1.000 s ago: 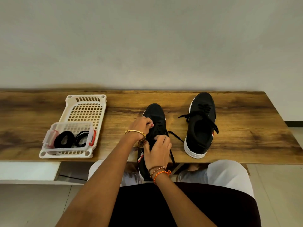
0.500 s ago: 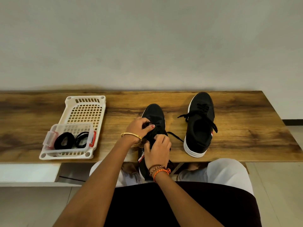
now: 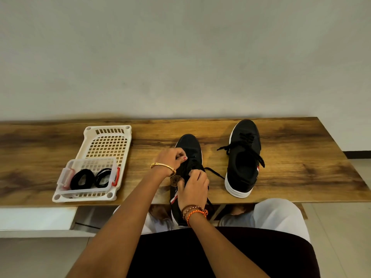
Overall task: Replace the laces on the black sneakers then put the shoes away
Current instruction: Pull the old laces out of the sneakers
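A black sneaker (image 3: 189, 146) lies toe-away at the table's front edge, its heel hanging over toward my lap. My left hand (image 3: 170, 160) pinches the black lace (image 3: 213, 172) at the eyelets on the shoe's left side. My right hand (image 3: 195, 188) grips the shoe's tongue and lace area just below. One loose lace end trails right across the wood. The second black sneaker (image 3: 244, 157) with a white sole stands to the right, laced, its lace ends untied.
A white slotted tray (image 3: 108, 141) sits at the left of the wooden table (image 3: 301, 157). A clear small box (image 3: 88, 175) on it holds coiled black laces (image 3: 82, 178). A plain wall runs behind the table.
My hands stay on the near sneaker with small finger movements at the lace. The view shifted slightly; the shoes and tray have not moved.
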